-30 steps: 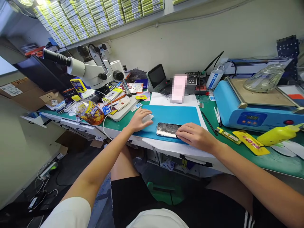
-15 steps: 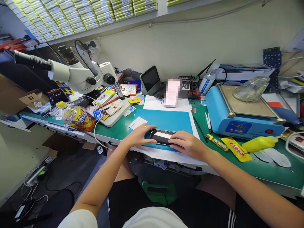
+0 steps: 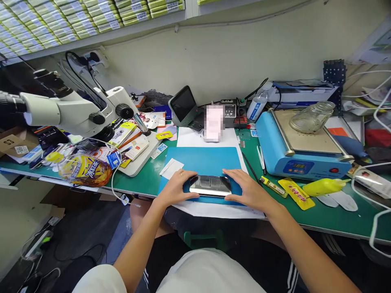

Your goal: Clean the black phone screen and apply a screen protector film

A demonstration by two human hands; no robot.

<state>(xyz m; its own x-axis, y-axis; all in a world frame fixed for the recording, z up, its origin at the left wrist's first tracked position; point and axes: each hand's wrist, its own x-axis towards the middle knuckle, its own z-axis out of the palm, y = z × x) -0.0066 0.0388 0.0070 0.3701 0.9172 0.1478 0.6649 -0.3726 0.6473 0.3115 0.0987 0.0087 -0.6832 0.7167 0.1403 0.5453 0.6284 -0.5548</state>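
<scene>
A dark, glossy, phone-like device [image 3: 210,185] with a pale lower edge lies crosswise over the near part of a blue mat [image 3: 207,156]. My left hand [image 3: 179,188] grips its left end between thumb and fingers. At the right end, my right hand [image 3: 244,187] holds it the same way, thumb at the near edge and fingers at the far edge. A folded white paper [image 3: 171,168] lies on the mat's left part. White paper [image 3: 191,137] shows beyond the mat.
At the left stand a microscope [image 3: 58,112] and a bottle of amber drink [image 3: 84,169]. A blue heating plate machine [image 3: 275,154] carrying a glass jar [image 3: 313,117] stands at the right. A yellow squeeze bottle [image 3: 325,187] lies before it.
The device's dark glossy face now shows, where a black surface with a white strip showed before. My right fingers have moved off its top to its right end. The view has shifted.
</scene>
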